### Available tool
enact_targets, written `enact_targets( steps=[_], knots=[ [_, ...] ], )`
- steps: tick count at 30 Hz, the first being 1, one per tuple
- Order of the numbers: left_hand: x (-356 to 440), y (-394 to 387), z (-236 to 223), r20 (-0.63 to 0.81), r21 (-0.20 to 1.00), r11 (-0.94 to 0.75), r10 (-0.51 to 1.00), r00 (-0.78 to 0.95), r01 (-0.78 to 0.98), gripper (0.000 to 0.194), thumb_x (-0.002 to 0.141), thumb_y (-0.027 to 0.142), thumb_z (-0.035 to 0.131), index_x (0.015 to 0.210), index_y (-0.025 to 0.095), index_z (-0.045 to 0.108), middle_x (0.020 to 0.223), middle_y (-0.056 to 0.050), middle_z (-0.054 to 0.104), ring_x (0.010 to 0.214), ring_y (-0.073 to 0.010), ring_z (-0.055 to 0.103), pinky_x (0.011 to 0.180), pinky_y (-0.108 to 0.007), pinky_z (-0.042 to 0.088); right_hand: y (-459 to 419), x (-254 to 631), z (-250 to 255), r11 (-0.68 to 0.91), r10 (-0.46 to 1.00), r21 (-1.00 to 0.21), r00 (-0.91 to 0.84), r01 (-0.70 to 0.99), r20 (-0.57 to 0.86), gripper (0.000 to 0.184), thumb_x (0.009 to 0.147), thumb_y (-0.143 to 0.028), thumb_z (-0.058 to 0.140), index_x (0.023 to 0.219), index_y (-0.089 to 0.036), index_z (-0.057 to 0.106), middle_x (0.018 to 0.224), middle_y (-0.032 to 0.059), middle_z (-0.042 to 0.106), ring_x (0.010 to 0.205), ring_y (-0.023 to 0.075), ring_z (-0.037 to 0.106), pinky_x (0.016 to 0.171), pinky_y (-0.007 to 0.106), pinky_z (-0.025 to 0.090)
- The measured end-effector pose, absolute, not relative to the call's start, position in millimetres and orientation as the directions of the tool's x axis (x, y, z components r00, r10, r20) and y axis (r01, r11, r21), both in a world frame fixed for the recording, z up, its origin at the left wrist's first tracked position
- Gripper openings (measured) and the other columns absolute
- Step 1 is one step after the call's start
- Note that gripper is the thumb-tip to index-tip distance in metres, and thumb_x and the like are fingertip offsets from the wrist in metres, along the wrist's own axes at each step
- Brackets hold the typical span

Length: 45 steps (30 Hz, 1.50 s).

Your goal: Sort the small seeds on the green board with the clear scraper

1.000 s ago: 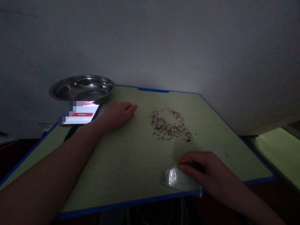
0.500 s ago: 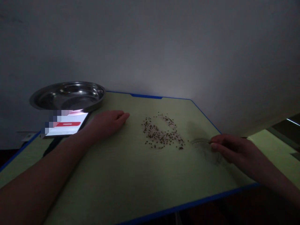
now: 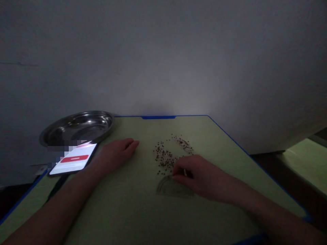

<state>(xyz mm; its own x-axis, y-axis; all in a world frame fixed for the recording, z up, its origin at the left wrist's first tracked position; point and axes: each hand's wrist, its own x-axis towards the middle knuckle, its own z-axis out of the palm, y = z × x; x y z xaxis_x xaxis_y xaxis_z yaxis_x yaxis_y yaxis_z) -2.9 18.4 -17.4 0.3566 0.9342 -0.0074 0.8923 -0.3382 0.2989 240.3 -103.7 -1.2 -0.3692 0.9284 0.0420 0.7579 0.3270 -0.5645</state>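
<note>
Green table, metal basin, grains outside, right hand pinching clear plastic

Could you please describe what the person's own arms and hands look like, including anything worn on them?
The left hand and right hand are ungloved. The left forearm and right forearm are bare: no sleeve, watch or bracelet shows, and no marking stands out in the dim light.

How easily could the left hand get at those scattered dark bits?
Probably yes: nothing visible stands between the left hand and the nearest dark bits, though the right hand crowds their near right side.
</note>
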Motion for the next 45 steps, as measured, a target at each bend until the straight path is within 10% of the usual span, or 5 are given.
enact_targets(
  steps=[10, 17, 23, 45],
  knots=[
    [-4, 22, -20, -0.007, 0.298, -0.352, 0.929, 0.371, 0.887, 0.050, 0.086, 0.054, 0.026, 0.077, 0.020, 0.062, 0.074, -0.006, 0.063, 0.068, -0.0201, 0.057, 0.061, -0.031, 0.036, -39, 262, -10, 0.265, 0.962, -0.403, -0.212, 0.876, 0.172, 0.013, 0.081, -0.022, 0.055, 0.075, -0.016, 0.065, 0.070, 0.0044, 0.065, 0.062, 0.0132, 0.053, 0.057, 0.025, 0.036],
    [-5, 18, -20, 0.022, 0.313, -0.358, 0.929, 0.370, 0.880, 0.048, 0.086, 0.053, 0.027, 0.076, 0.020, 0.061, 0.075, -0.006, 0.064, 0.068, -0.0205, 0.057, 0.060, -0.031, 0.035, -1, 320, -4, 0.052, 0.994, -0.632, 0.020, 0.773, 0.107, 0.021, 0.076, -0.034, 0.054, 0.070, -0.016, 0.062, 0.062, 0.0023, 0.060, 0.050, 0.0106, 0.046, 0.049, 0.024, 0.036],
    [-5, 20, -22, 0.041, 0.317, -0.375, 0.923, 0.383, 0.871, 0.048, 0.087, 0.052, 0.027, 0.077, 0.020, 0.061, 0.075, -0.007, 0.064, 0.068, -0.0208, 0.058, 0.060, -0.031, 0.035, 24, 347, -21, -0.083, 0.987, -0.580, 0.146, 0.811, 0.063, 0.023, 0.072, -0.030, 0.053, 0.054, -0.016, 0.057, 0.045, -0.0014, 0.049, 0.041, 0.0092, 0.038, 0.043, 0.024, 0.030],
    [-5, 18, -17, 0.088, 0.551, -0.287, 0.954, 0.287, 0.784, 0.045, 0.087, 0.053, 0.026, 0.066, 0.021, 0.049, 0.069, -0.001, 0.057, 0.064, -0.0176, 0.052, 0.059, -0.029, 0.035, 24, 213, 0, 0.498, 0.758, -0.580, -0.649, 0.645, -0.071, 0.016, 0.079, -0.023, 0.059, 0.087, -0.015, 0.071, 0.078, 0.0018, 0.069, 0.066, 0.0107, 0.056, 0.060, 0.021, 0.042]
  ],
)
